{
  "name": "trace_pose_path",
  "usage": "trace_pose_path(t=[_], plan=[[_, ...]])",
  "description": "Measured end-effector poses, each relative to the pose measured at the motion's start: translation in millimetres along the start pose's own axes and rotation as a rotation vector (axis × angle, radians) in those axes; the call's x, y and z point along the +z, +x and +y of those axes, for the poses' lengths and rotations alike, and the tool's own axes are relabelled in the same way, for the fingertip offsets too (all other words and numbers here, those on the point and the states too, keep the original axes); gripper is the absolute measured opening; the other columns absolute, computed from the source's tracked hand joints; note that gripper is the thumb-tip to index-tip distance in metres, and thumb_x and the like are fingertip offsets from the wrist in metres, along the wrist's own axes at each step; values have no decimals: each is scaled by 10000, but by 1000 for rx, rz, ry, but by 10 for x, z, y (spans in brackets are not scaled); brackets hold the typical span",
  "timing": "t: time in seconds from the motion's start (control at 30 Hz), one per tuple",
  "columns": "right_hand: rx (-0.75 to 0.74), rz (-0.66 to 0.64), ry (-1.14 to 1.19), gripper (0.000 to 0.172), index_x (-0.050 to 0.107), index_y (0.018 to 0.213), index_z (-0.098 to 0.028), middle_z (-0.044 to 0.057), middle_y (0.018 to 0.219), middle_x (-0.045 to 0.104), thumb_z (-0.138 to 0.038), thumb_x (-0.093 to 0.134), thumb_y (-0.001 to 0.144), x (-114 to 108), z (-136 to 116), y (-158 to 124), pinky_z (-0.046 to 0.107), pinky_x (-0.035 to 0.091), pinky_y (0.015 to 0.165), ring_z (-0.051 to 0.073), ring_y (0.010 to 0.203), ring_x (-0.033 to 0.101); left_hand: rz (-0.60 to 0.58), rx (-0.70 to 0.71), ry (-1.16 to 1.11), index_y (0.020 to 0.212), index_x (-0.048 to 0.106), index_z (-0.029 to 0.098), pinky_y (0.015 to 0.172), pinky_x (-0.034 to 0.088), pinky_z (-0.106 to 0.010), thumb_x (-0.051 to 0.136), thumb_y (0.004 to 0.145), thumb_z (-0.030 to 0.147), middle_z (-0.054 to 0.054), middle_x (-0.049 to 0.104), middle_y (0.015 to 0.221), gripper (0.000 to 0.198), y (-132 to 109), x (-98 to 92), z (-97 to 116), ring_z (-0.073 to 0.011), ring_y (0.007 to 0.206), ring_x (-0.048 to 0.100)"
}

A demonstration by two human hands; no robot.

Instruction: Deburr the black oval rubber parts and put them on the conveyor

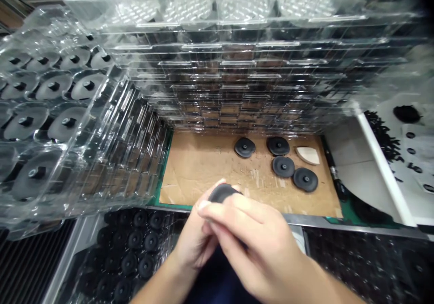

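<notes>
Both of my hands meet low in the middle of the view, around a dark, rounded disc-like part (222,192). My left hand (198,234) grips it from the left and below. From the right, my right hand (257,231) closes its fingers over it, hiding much of the part; whether the fingers also pinch some small piece is hidden. Beyond my hands, on a sheet of cardboard (193,164), lie several similar black discs (283,166) with a small central stub. A pale, fan-shaped piece (308,155) rests beside them.
Tall stacks of clear plastic trays (237,64) wall off the back. More trays (68,91) holding dark discs stand at left. A white bin (407,159) with small black parts is at right. A lower tray (135,245) of black discs sits beside my left arm.
</notes>
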State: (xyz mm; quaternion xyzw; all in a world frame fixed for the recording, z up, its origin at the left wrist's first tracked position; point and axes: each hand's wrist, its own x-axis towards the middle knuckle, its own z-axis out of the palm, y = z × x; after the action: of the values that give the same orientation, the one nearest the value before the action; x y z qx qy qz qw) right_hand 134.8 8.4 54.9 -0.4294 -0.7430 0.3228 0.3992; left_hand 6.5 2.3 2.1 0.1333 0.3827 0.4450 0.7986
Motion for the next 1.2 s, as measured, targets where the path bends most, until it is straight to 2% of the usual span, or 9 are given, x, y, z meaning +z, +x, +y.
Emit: trace_pose_path(t=[0.13,0.37,0.47,0.53,0.63,0.77,0.9,1.07,1.2], plan=[[150,-153,38,195,657,923,-150,18,748,644,-57,502,850,-202,-39,-90,170,470,593,94,644,589,-120,-32,-113,983,720,250,841,506,-192,883,493,282,3,744,992,517,22,-15,18,-139,910,673],[172,-186,-156,220,623,978,-191,13,768,646,-76,476,863,-334,-136,-158,214,484,616,126,659,612,-183,-49,-139,1012,714,251,892,482,-208,869,529,276,6,741,999,508,7,64,33,-145,930,668],[131,-119,-325,226,634,1023,-166,37,780,661,-109,464,885,-292,-105,-141,254,465,602,151,668,600,-153,-47,-126,1029,710,260,903,474,-209,873,510,317,0,739,1034,546,-31,39,49,-150,973,660],[-11,-12,-396,237,656,1014,-167,46,805,689,-105,461,895,-251,-32,-90,294,443,619,165,656,569,-116,-52,-101,1059,700,258,947,458,-240,866,505,374,-9,725,1084,590,-51,26,57,-170,1019,649],[-105,124,-300,246,674,997,-208,13,869,724,-86,483,901,-228,160,-20,310,432,698,155,701,576,-135,-44,-91,1080,693,229,887,487,-226,857,517,392,-19,731,1041,608,-51,17,56,-178,982,668],[266,188,-158,186,675,1028,-243,-1,968,720,-194,545,903,-255,470,-136,265,463,767,145,861,622,-214,-99,-189,1084,691,265,782,545,-239,842,558,378,-33,722,1123,559,-29,-5,50,-220,945,703],[553,157,-70,295,619,1158,-234,50,1088,684,-329,529,893,-119,742,-479,286,516,737,180,880,646,-194,-142,-242,1071,694,267,772,580,-277,840,546,374,-30,713,1152,555,-29,-25,62,-248,979,696],[628,76,-93,307,686,1028,-189,101,973,652,-350,463,891,211,1047,-826,329,545,726,210,861,644,-197,-172,-257,1092,684,247,768,589,-268,848,534,353,-36,700,1175,591,-38,-50,79,-242,998,686],[612,36,-139,324,718,1007,-196,135,1060,605,-372,481,872,298,1165,-963,365,555,751,244,942,634,-190,-176,-246,1124,667,259,792,584,-262,826,573,361,-33,676,1218,583,-52,-76,74,-227,1022,675]])
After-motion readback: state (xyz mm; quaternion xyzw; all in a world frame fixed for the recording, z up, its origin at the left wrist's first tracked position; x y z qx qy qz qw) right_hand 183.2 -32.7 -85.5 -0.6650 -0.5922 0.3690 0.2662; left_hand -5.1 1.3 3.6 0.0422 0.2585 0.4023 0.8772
